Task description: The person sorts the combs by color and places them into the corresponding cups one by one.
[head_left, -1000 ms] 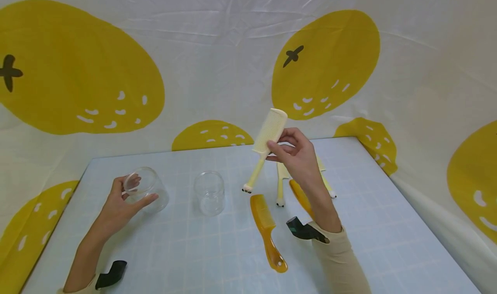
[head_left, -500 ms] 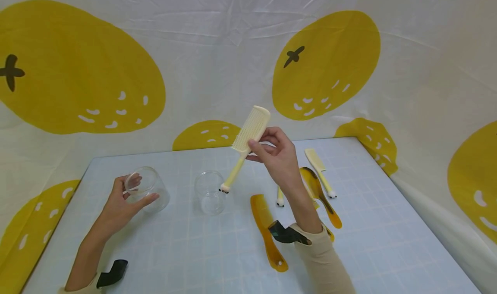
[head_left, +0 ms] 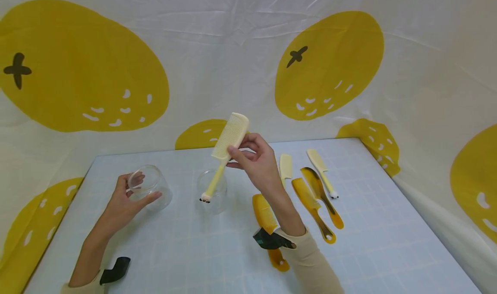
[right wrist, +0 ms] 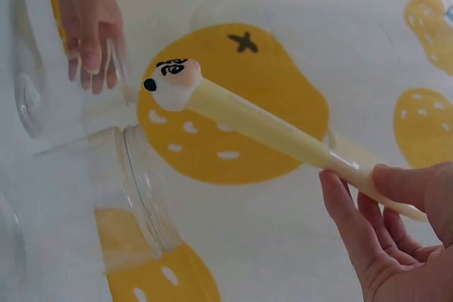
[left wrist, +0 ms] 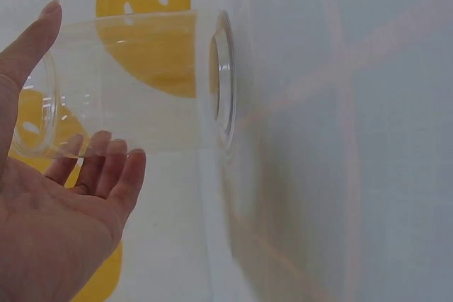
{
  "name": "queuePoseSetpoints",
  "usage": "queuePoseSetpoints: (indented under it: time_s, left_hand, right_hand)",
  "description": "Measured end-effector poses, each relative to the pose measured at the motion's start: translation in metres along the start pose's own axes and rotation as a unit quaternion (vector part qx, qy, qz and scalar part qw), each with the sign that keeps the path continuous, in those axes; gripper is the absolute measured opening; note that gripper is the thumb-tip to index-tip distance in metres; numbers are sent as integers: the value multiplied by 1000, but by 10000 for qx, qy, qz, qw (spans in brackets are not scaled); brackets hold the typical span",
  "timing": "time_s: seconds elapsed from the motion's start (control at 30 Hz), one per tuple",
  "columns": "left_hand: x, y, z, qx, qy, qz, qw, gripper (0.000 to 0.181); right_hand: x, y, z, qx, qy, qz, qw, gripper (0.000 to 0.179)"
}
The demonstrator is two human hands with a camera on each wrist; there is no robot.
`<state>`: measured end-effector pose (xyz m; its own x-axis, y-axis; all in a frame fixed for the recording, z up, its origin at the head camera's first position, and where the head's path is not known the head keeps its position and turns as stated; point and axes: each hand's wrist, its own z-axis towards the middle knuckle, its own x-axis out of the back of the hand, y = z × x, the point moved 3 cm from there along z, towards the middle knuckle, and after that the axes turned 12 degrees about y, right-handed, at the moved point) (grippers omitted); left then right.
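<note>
My right hand point(head_left: 258, 160) pinches a pale yellow comb point(head_left: 232, 134) where its toothed head meets the handle. The comb is tilted in the air, head up, and its handle end, shaped like a small animal face, points down. In the head view that end overlaps a clear glass jar point(head_left: 219, 203) standing on the table; in the right wrist view it is above the mouth of this glass jar point(right wrist: 134, 196). My left hand point(head_left: 123, 210) holds a second clear glass jar point(left wrist: 141, 83) near its rim, thumb on one side and fingers on the other. This jar stands upright on its base.
Right of the hands lie two more pale yellow combs, a partly hidden comb point(head_left: 285, 164) and a slanted comb point(head_left: 318, 161). Several amber combs point(head_left: 306, 195) lie nearby, one of them an amber comb point(head_left: 264, 210) under the right forearm. A fruit-print cloth point(head_left: 213, 70) hangs behind the table.
My right hand has moved left with the pale yellow comb, from over the combs to the middle jar, and slightly down over the last half second. The left hand and its jar stay put.
</note>
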<state>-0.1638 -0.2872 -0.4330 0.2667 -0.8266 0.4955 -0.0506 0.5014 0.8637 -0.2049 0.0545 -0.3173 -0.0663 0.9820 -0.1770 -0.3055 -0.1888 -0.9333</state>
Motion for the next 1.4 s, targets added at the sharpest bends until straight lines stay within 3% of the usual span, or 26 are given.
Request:
queuePoseSetpoints:
  time_s: [0.43, 0.67, 1.03, 1.4]
  left_hand:
    - [-1, 4, -1, -66, 69, 26, 10000, 94]
    - [-1, 3, 0, -8, 73, 115, 9999, 97]
    - [0, 4, -1, -166, 104, 64, 9998, 92]
    - [-2, 3, 0, 98, 77, 147, 9998, 98]
  right_hand:
    - [-30, 14, -5, -323, -88, 339, 9989, 28]
    - [-49, 19, -6, -417, 51, 793, 9960, 29]
    - [-75, 28, -3, -353, 594, 1482, 9865, 28]
    - [-99, 36, -1, -136, 1040, 1903, 9761, 29]
